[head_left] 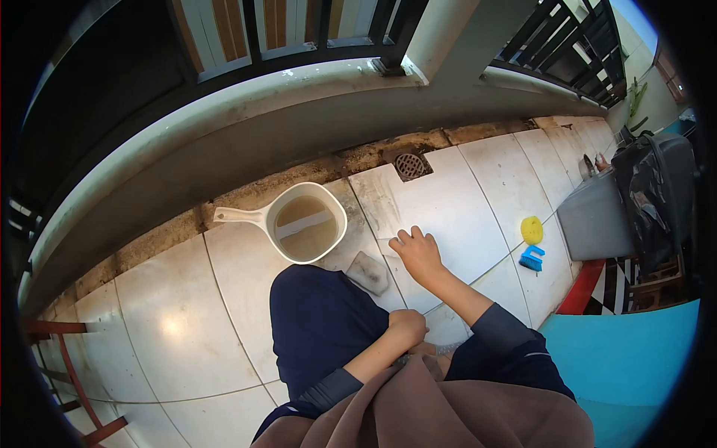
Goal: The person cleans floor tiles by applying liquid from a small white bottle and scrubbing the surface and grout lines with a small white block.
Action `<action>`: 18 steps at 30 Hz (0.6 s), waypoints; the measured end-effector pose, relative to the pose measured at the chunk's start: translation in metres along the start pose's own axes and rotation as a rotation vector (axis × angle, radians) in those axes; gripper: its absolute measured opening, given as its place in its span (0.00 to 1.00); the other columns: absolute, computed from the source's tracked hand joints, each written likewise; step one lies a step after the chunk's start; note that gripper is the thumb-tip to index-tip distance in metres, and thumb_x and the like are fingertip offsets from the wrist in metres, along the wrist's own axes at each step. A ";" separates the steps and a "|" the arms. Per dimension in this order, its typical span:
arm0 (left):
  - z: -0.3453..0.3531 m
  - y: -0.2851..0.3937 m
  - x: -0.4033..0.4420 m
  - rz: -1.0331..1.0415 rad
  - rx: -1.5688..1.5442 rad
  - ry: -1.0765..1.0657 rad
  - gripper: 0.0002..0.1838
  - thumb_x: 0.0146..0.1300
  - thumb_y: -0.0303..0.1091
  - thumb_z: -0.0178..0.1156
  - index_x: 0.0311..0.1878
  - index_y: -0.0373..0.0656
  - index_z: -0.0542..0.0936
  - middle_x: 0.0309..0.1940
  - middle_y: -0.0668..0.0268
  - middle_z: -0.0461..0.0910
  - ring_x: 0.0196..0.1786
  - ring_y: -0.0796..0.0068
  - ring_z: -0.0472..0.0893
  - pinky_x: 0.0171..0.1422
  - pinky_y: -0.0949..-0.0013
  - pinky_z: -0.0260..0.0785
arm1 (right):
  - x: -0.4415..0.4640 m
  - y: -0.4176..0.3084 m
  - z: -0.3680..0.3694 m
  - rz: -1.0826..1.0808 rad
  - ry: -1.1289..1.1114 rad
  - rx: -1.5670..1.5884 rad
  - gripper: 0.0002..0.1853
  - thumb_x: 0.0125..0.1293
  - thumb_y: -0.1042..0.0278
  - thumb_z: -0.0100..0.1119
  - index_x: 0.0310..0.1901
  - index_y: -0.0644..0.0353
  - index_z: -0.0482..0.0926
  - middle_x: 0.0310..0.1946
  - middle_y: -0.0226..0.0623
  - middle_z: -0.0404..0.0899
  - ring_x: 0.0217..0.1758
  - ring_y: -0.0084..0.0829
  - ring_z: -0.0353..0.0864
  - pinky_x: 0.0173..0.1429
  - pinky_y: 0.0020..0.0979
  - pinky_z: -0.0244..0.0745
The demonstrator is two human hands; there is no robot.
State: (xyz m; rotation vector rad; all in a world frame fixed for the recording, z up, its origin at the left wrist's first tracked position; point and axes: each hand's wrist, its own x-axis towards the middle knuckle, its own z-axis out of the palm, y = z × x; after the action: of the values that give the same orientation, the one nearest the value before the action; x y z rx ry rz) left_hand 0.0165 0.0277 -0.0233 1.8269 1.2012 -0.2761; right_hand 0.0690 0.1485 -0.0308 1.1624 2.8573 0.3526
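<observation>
Right hand (420, 257) over tile (441, 194), left hand (408, 327) near knee (314, 306), can't tell either grip; dipper (340, 224) at 10 o'clock, likely for reach.

One pale dipper (240, 216) is left of the right grip (418, 255), and one greyish block (367, 272) is nearer that grip, on its left. Just beyond the grip is one round drain cover (411, 166). Well to its right are one yellow sponge (532, 230) and one blue brush (532, 258), and farther right one grey bin (596, 216). Two dark railing sections (321, 33) show far beyond the grip.
</observation>
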 end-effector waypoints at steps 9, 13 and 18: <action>0.003 -0.002 0.002 0.000 0.013 0.008 0.19 0.59 0.49 0.52 0.36 0.43 0.82 0.37 0.60 0.81 0.41 0.63 0.80 0.39 0.64 0.71 | 0.093 0.012 0.023 0.112 0.080 -0.001 0.06 0.50 0.71 0.54 0.32 0.49 0.76 0.32 0.28 0.73 0.42 0.32 0.71 0.34 0.35 0.73; 0.002 -0.005 0.000 -0.010 -0.006 0.025 0.19 0.59 0.48 0.52 0.35 0.43 0.82 0.36 0.60 0.81 0.41 0.63 0.80 0.38 0.64 0.71 | 0.085 0.014 0.020 0.061 0.047 0.041 0.05 0.51 0.71 0.54 0.31 0.50 0.76 0.31 0.28 0.73 0.42 0.33 0.71 0.34 0.36 0.73; 0.007 -0.001 0.003 -0.005 0.016 0.016 0.18 0.59 0.48 0.52 0.35 0.43 0.82 0.36 0.60 0.81 0.40 0.63 0.80 0.37 0.64 0.71 | 0.052 0.016 0.009 0.050 -0.045 0.035 0.05 0.51 0.71 0.54 0.30 0.50 0.76 0.32 0.28 0.73 0.41 0.32 0.71 0.33 0.35 0.73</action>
State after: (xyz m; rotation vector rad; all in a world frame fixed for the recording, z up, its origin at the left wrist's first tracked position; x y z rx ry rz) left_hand 0.0195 0.0240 -0.0297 1.8436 1.2180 -0.2752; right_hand 0.0440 0.1971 -0.0335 1.2334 2.8106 0.2758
